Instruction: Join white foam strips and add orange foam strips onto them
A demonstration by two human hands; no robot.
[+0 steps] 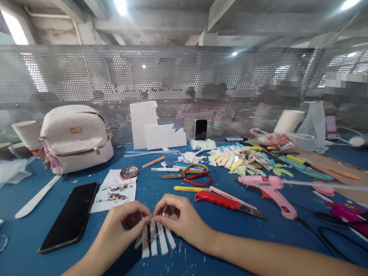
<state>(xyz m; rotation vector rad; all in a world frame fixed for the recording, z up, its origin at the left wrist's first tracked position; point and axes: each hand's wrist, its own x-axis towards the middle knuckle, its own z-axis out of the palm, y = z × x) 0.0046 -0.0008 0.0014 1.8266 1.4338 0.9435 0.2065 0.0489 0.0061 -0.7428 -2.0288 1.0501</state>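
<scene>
Close together at the front middle of the table, my left hand [121, 222] and my right hand [185, 222] both pinch with thumb and forefinger, their tips almost touching. Whatever sits between the fingertips is too small to make out. Several narrow white strips [162, 241] fan out on the table just below the fingers, with tiny reddish specks near them. Behind my left hand lies a white paper sheet [107, 187] with dark glittery bits, and a red round dish [129, 172] of similar bits on its far edge. A red utility knife [217, 200] lies beyond my right hand.
A black phone [70, 216] and white plastic knife [37, 198] lie left, before a pale backpack [76, 139]. Red-handled scissors [196, 175], a pile of coloured strips [238, 158] and a pink glue gun [272, 189] with its cord spread behind and right. A perforated screen [121, 81] stands behind.
</scene>
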